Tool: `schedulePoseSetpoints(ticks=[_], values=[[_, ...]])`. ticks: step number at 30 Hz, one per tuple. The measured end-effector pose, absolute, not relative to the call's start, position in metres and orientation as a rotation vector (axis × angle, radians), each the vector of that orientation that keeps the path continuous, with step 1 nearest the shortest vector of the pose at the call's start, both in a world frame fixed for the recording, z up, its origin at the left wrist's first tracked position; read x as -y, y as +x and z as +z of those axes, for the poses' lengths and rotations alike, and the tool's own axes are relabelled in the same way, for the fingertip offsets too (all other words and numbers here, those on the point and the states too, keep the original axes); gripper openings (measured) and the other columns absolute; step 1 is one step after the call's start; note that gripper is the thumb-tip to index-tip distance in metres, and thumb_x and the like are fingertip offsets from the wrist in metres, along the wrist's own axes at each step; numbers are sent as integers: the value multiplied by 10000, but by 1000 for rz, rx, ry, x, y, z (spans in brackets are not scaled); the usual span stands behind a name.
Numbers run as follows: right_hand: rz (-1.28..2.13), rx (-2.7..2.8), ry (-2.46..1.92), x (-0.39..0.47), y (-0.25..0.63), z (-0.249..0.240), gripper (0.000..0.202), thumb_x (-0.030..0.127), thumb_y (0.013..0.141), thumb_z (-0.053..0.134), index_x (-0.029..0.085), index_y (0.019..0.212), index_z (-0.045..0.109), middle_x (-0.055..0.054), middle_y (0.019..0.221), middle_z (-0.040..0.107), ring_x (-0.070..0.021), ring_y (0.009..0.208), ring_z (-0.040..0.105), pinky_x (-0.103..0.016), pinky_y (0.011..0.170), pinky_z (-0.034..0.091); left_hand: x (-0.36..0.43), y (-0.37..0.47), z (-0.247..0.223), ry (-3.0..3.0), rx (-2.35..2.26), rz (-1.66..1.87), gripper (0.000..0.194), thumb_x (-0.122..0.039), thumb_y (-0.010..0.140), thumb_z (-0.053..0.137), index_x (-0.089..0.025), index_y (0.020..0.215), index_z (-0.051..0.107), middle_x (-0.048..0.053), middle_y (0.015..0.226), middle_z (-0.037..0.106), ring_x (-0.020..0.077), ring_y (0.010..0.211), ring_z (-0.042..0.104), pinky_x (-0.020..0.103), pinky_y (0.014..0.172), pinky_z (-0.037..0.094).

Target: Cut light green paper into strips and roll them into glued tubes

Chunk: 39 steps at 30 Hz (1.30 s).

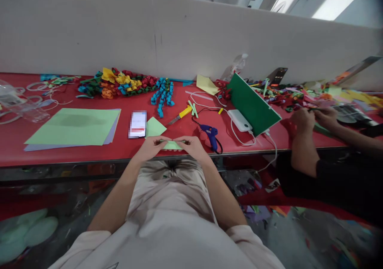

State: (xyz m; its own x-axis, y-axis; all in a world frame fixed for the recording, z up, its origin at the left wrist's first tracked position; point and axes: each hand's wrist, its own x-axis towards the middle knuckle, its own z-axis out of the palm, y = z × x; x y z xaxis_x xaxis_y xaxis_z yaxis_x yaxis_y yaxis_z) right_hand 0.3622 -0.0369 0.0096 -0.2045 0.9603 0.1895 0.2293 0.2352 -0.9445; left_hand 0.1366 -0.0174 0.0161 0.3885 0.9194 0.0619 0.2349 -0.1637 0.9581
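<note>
L hand (150,147) n R hand (193,146) both pinching the lt green paper (172,145) btwn fingertips, right at the near edge of the red table (113,153). Imo if either grip slips it could drop off that edge, n squeezing too hard prob creases it wrong. Yellow cutter (185,111) is lying nearby w/ blade out, so a careless reach = cut. Blue glue gun (211,132) is near R hand, can't tell if hot, poss burn risk tbh.
</note>
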Motion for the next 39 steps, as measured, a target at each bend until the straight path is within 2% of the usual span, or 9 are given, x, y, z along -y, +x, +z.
schedulePoseSetpoints(ticks=[4,9,14,19,24,27,31,35,39], values=[[1054,1617,-1111,39,361,9,297,400,864,675,182,1018,805,-66,960,802,-193,813,717,-284,763,535,18,141,18,1635,-1085,887,434,-542,859,667,-141,984,776,80,922,777,191,770,693,273,701,548],[951,1647,-1143,40,358,2,343,429,887,655,203,1108,786,-53,951,796,-166,706,680,-262,656,509,20,145,21,1655,-1133,940,440,-559,861,668,-150,985,777,77,963,781,211,866,693,273,758,539],[943,1631,-1173,40,357,1,301,398,886,633,196,1058,774,-44,854,781,-169,668,687,-254,597,502,22,143,19,1654,-1095,929,443,-546,857,657,-157,1035,773,67,909,778,196,747,707,275,674,558],[1097,1549,-1113,40,358,0,278,328,866,607,191,1070,737,-27,733,750,-181,651,714,-258,590,524,25,145,17,1610,-1027,915,409,-451,854,633,-157,1112,755,56,848,777,194,681,731,300,655,603],[999,1605,-1116,39,359,-1,261,272,825,588,182,1006,753,-33,782,767,-162,648,684,-262,618,519,26,145,17,1615,-1043,936,332,-325,824,627,-158,1066,780,51,836,786,185,662,732,278,648,589],[933,1640,-1128,39,359,0,251,269,808,591,176,960,768,-38,838,777,-148,657,658,-254,624,499,25,145,16,1647,-1069,964,283,-359,825,661,-160,971,800,53,817,787,200,720,728,272,669,573],[895,1653,-1143,41,359,2,265,248,787,592,175,963,776,-24,800,767,-137,611,605,-250,596,463,25,147,16,1679,-1082,994,316,-452,834,698,-167,922,803,64,933,798,223,859,721,285,756,573],[869,1663,-1144,45,359,4,274,229,789,583,182,974,779,-13,763,751,-131,577,559,-250,568,427,23,148,12,1657,-1042,953,409,-531,855,675,-164,989,794,74,923,794,213,750,734,313,709,602],[868,1678,-1124,46,358,7,266,293,872,579,186,1016,775,-25,814,758,-127,578,562,-247,543,407,22,147,8,1657,-1033,951,428,-539,850,680,-166,1030,788,76,940,796,211,729,739,324,709,613]])
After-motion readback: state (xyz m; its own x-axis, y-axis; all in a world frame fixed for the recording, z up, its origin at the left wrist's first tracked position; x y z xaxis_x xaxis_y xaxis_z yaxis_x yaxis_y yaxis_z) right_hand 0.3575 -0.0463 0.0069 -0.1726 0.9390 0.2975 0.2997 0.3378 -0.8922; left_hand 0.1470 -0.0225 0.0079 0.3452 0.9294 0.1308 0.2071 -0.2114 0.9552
